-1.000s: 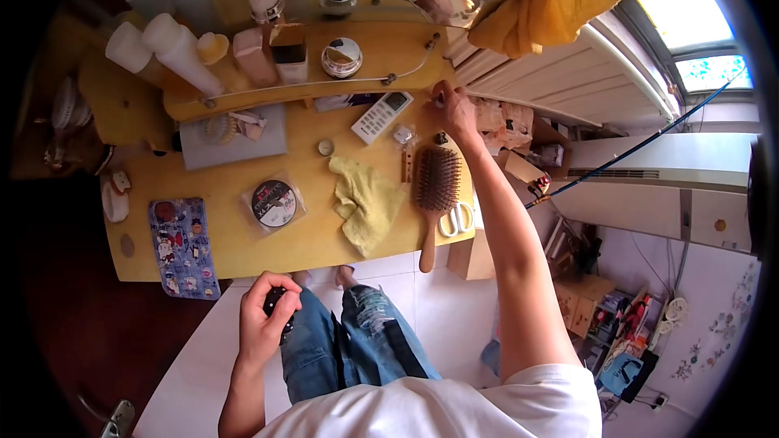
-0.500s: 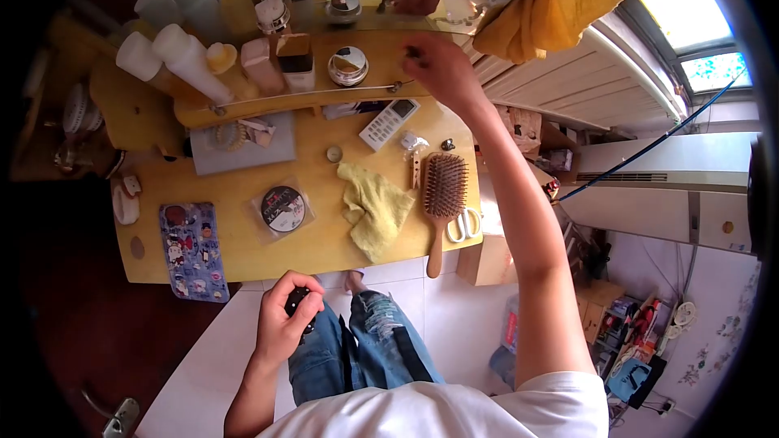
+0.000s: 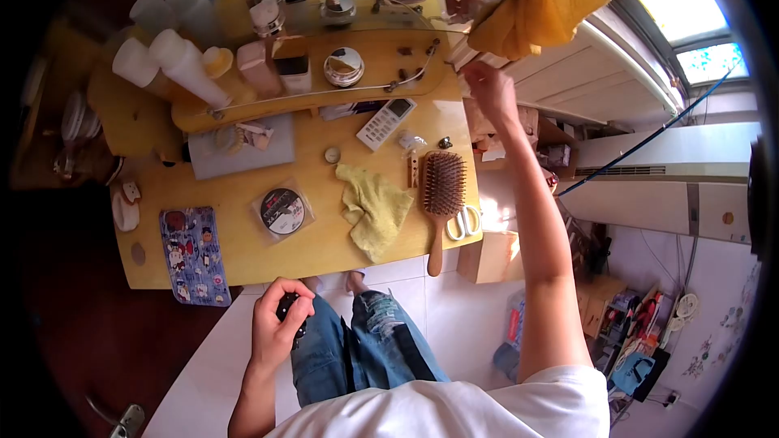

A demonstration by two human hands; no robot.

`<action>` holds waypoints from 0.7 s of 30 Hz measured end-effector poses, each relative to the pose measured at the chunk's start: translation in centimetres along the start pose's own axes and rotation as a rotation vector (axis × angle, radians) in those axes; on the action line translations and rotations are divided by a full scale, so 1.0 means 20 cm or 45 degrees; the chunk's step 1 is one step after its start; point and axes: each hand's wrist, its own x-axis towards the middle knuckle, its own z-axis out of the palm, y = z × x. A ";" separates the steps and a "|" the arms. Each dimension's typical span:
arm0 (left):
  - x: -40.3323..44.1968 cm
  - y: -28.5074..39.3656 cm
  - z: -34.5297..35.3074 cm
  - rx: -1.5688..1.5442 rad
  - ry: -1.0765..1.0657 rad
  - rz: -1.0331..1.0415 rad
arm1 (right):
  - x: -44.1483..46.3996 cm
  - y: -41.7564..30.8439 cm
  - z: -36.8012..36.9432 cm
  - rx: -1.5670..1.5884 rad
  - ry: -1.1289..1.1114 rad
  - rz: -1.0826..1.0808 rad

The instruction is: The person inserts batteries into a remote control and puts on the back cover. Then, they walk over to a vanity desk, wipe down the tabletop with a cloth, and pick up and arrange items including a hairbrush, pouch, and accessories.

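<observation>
Our left hand (image 3: 278,320) is curled closed around a dotted black item (image 3: 291,314) near our jeans (image 3: 324,357); a light, steady grip there seems enough. Our right hand (image 3: 493,93) is raised just beside the right end of the shelf (image 3: 324,96), near the orange towel (image 3: 540,8), its fingers drawn in narrowly; we cannot tell whether they hold anything. Small dark pieces (image 3: 404,51) lie on the shelf behind the wire rail (image 3: 316,96). Around these, we do best with fingertips coming from above, wrist clear of rail and silver-lidded jar (image 3: 344,67).
</observation>
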 end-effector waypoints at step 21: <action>0.04 0.03 0.17 0.120 -0.109 -0.087 | -0.34 0.28 0.22 -0.187 -0.509 0.097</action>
